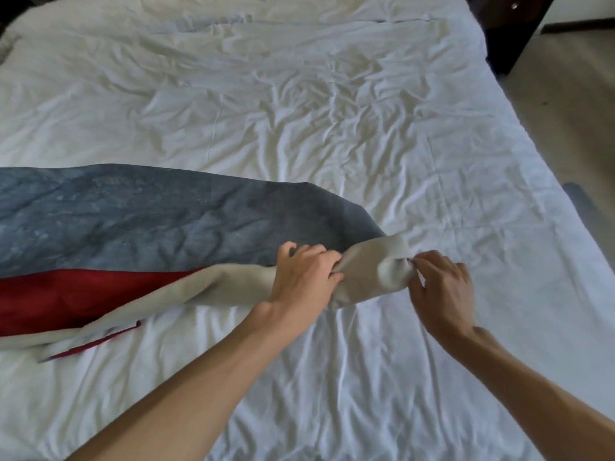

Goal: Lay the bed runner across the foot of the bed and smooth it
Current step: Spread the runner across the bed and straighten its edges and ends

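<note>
Here, label by label:
Bed: wide mattress under a wrinkled white sheet [332, 134], creased most heavily near the middle, smoother toward the near edge.
Runner: long fabric bed runner with a blue-grey face, a red band and a beige backing [133, 221], lying across the left half of the sheet, running off the left edge of view and tapering to a bunched point near the centre right.
Runner folds: beige underside turned up along the near edge, red band showing between blue-grey and beige, a thin red strip peeking out at the lower left.
Left hand [304, 277]: fingers curled and closed on the bunched beige end, knuckles up, forearm reaching in from the lower left.
Right hand [442, 291]: fingertips pinched together on the tip of the same beige end, just beside the left hand, forearm entering from the lower right.
Writing: no brand, label or lettering legible anywhere on runner or sheet.
Surroundings: dark wooden furniture [512, 31] at the upper right corner, beige carpeted floor [572, 104] along the right side of the bed.
</note>
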### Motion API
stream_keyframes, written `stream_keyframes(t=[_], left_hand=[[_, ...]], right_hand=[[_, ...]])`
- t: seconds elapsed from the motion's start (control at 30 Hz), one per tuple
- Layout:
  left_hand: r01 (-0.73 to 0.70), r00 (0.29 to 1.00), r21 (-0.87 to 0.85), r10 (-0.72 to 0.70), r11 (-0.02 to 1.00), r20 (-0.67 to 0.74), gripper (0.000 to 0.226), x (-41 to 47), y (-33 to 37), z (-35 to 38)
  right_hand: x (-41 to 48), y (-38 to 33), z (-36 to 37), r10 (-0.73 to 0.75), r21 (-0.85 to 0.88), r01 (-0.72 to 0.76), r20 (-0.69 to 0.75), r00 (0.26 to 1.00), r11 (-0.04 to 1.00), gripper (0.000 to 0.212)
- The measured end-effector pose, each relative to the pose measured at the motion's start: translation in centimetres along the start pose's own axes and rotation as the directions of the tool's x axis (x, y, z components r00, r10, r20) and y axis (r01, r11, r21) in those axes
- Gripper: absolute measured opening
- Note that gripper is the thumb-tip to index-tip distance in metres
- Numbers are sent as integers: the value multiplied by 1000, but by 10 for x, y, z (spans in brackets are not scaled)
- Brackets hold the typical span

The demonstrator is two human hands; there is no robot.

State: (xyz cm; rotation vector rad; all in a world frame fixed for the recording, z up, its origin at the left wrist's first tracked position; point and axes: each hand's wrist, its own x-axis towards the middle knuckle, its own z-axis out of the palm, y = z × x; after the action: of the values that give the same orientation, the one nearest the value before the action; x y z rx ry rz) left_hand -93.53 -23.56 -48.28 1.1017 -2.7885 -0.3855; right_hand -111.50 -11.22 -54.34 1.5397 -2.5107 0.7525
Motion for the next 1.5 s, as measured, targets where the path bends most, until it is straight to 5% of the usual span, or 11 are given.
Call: stream_keyframes(t=[0.3,0.37,0.47,0.63,0.73,0.83,0.9,0.97,1.07,1.23,1.5], left_hand=[[160,987,-164,-159,973,20,27,6,15,29],[179,983,-64,-175,982,59,42,23,17,31],[222,970,52,-226,974,86,59,53,27,37],[497,848,47,-496,867,186,81,101,49,52],[528,814,93,-534,844,231,50,111,51,51],[549,828,16,-547,835,125,11,97,35,52],[566,823,-125,-567,815,31,24,79,23,52],[561,808,-273,-589,782,-28,29,56,13,50],[552,777,-397,-626,733,-76,28,19,4,47],[569,702,-510,-704,645,-106,19,-22,-21,48],[547,755,-466,-650,695,-85,31,-35,-33,49]], right_hand=[[4,44,-3,-256,-130,273,135,957,953,16],[4,49,2,-271,-83,295,216,938,952,11],[9,62,1,-317,5,337,351,881,942,40],[17,44,-9,-525,229,472,410,746,851,60],[16,32,-2,-640,391,507,440,630,768,59],[33,24,5,-626,589,347,372,685,730,39],[52,16,13,-406,621,133,323,855,772,34],[73,5,24,-138,523,-76,358,923,849,37],[99,-7,46,-79,332,-152,589,804,931,45],[99,-49,79,-217,276,3,749,625,961,63],[89,-80,102,-13,475,-360,618,786,803,34]])
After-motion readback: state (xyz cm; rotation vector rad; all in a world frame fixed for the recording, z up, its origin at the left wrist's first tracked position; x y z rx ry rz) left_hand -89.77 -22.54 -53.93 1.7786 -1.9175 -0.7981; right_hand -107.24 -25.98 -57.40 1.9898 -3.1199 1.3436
